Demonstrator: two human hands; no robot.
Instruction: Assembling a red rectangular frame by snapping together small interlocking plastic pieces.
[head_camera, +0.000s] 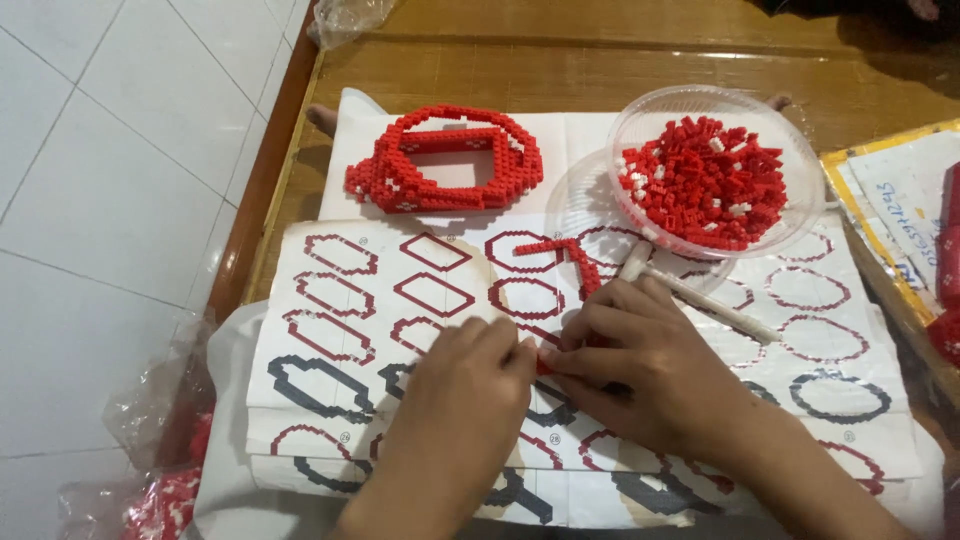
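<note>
While a clear bowl of red bricks (706, 180) sits near the counter's far edge, the left hand (465, 385) and right hand (640, 365) (fingertips together) pinch small red bricks (546, 361) over the instruction sheet (340, 300).

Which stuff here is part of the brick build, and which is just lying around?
In use:
left hand and right hand, pinching small red bricks
red brick strip
instruction sheet
bowl of red bricks
built red ring

Lying about:
white tool
plastic bags
papers
</note>
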